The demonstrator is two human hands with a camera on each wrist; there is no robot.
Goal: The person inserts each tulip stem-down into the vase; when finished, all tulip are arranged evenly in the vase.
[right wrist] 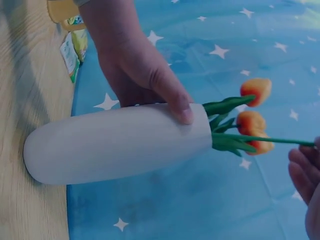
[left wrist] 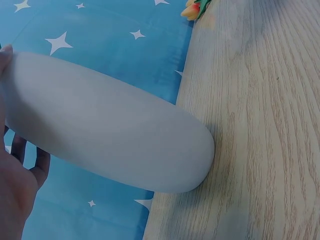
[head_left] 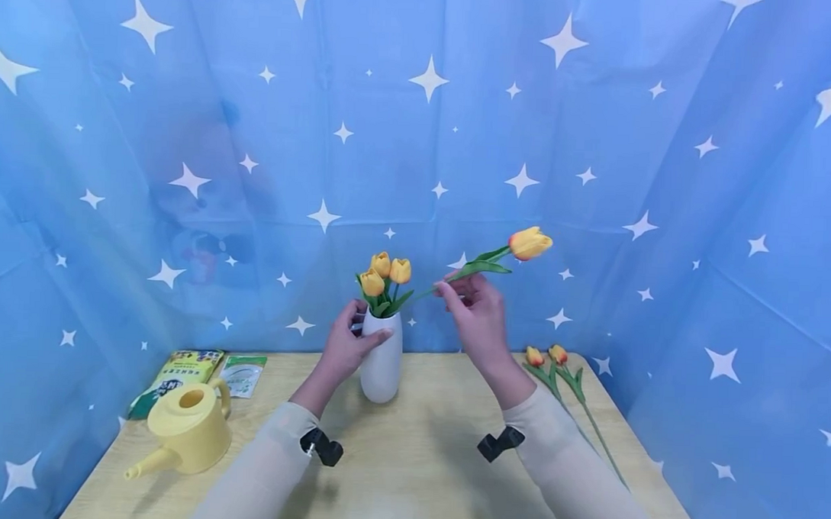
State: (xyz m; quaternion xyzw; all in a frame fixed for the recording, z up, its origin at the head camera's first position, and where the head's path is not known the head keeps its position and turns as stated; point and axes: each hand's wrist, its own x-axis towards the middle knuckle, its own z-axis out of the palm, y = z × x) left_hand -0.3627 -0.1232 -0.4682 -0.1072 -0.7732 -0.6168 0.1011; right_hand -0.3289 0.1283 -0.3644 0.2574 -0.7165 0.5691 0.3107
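A tall white vase (head_left: 382,365) stands on the table with several yellow-orange tulips (head_left: 400,271) in its mouth. Gripping the vase's upper part from the left is my left hand (head_left: 344,345), its thumb across the front, as the right wrist view also shows. My right hand (head_left: 480,319) pinches the stem of another tulip (head_left: 530,243), held tilted up to the right of the vase. That tulip's green stem (right wrist: 280,140) points down towards the vase's mouth and overlaps the flowers there in the right wrist view.
Two more tulips (head_left: 568,372) lie on the table's right side, beyond my right forearm. At the left are a yellow watering can (head_left: 193,427), a yellow-green bag (head_left: 178,373) and a small white-green packet (head_left: 243,376). A blue star-patterned curtain (head_left: 419,160) surrounds the table's back and sides.
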